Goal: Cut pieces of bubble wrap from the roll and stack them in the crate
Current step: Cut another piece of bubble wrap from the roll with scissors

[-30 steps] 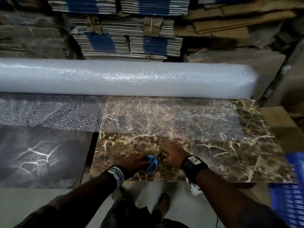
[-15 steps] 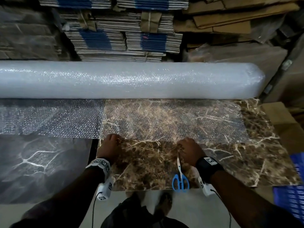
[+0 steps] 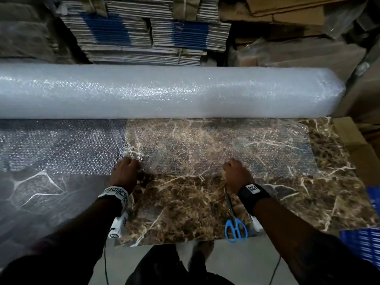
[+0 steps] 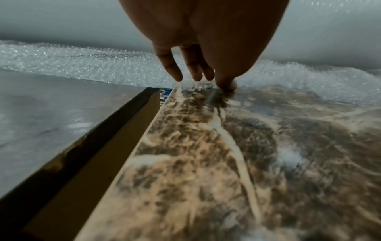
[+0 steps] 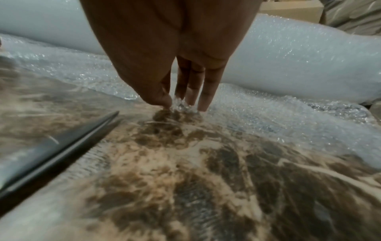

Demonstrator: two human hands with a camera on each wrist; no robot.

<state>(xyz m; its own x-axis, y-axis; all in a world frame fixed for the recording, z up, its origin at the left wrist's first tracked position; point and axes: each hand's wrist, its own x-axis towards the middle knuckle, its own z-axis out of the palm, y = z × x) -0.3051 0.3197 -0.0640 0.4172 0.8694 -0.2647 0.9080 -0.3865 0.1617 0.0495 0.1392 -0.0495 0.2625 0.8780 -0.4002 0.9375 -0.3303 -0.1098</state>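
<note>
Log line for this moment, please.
left hand: pinches sheet edge | right hand: pinches sheet edge | scissors: on slab, untouched | cut: not started

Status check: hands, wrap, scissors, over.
Left hand and right hand both pinch the sheet's near edge. Sheet uncut, joined to roll. Scissors lie on the tile by the right wrist.

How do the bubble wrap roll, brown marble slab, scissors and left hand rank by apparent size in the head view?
1. bubble wrap roll, spanning nearly the full frame.
2. brown marble slab, partly under the unrolled sheet.
3. scissors and left hand: too alike to rank.
</note>
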